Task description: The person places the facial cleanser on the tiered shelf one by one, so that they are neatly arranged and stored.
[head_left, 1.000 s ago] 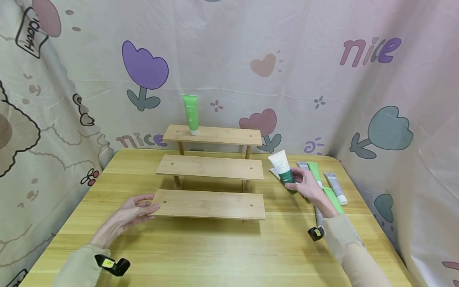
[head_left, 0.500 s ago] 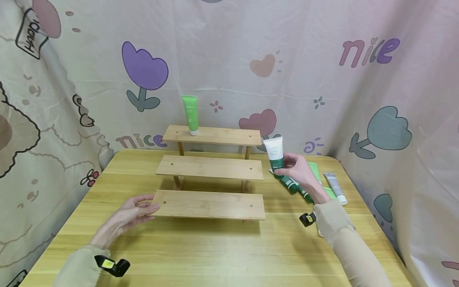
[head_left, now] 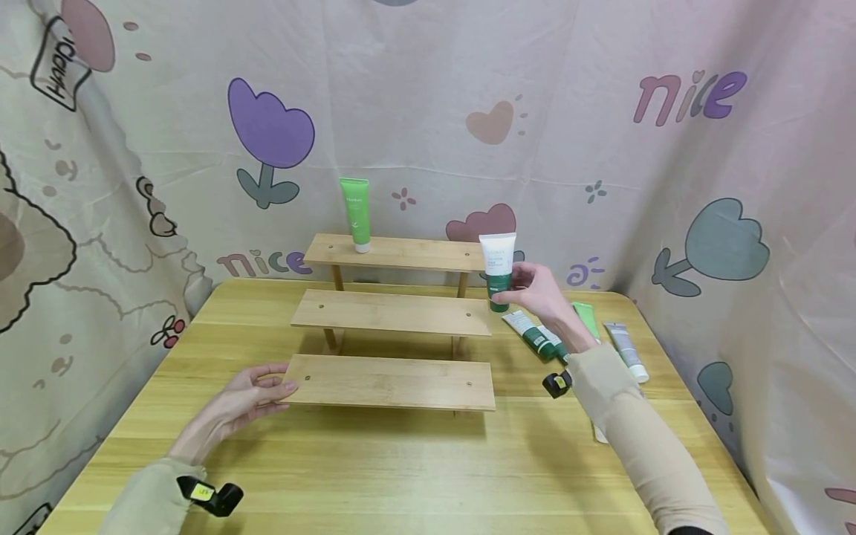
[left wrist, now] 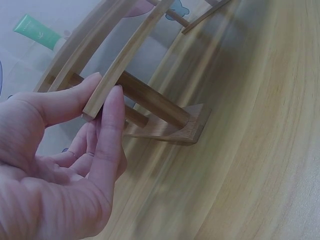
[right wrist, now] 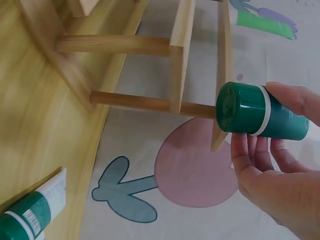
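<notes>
A three-tier wooden shelf [head_left: 391, 383] stands on the table. With thumb and finger my left hand [head_left: 250, 397] pinches the left end of its lowest board, as the left wrist view also shows at the board's edge [left wrist: 125, 60]. My right hand [head_left: 538, 297] grips a white and dark green squeeze tube [head_left: 498, 260], cap down, in the air by the right ends of the upper boards. In the right wrist view the tube's green cap [right wrist: 242, 109] points toward the shelf. A light green tube [head_left: 357, 215] stands on its cap on the top board, left of its middle.
Right of the shelf, white and green tubes [head_left: 531, 334] lie on the table [head_left: 374, 475]. Farther right are a light green tube [head_left: 585, 316] and a grey tube [head_left: 626, 351], partly behind the right arm. A printed curtain [head_left: 401, 96] hangs close behind the table.
My right hand has lifted the white and green tube up and to the left, from above the lying tubes toward the shelf, turning it upright. The left hand has stayed in place.
</notes>
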Demonstrator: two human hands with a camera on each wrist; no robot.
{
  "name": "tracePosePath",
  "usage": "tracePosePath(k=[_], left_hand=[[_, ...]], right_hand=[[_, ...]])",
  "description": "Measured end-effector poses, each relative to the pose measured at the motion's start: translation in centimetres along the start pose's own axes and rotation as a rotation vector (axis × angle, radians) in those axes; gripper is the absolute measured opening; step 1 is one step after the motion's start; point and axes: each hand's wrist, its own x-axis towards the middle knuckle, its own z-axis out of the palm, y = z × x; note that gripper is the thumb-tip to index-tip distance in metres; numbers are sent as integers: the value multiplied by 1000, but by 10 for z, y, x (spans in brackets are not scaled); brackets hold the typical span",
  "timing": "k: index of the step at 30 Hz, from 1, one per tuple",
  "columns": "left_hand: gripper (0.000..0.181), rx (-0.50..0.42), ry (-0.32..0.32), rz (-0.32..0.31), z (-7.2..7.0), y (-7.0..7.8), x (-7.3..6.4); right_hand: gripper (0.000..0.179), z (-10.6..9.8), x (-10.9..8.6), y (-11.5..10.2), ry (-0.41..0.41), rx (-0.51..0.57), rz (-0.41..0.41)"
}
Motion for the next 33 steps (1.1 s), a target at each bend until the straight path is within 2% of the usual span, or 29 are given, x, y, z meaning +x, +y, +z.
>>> tracePosePath(k=[19, 26, 33], left_hand=[[82, 2, 1, 0, -1, -1, 0], [84, 42, 29, -7, -1, -2, -1], [83, 42, 31, -3, 1, -2, 0]], right_hand=[[49, 30, 37, -34, -7, 97, -15], [53, 46, 52, -43, 7, 141, -23], [53, 57, 66, -49, 54, 110, -48]])
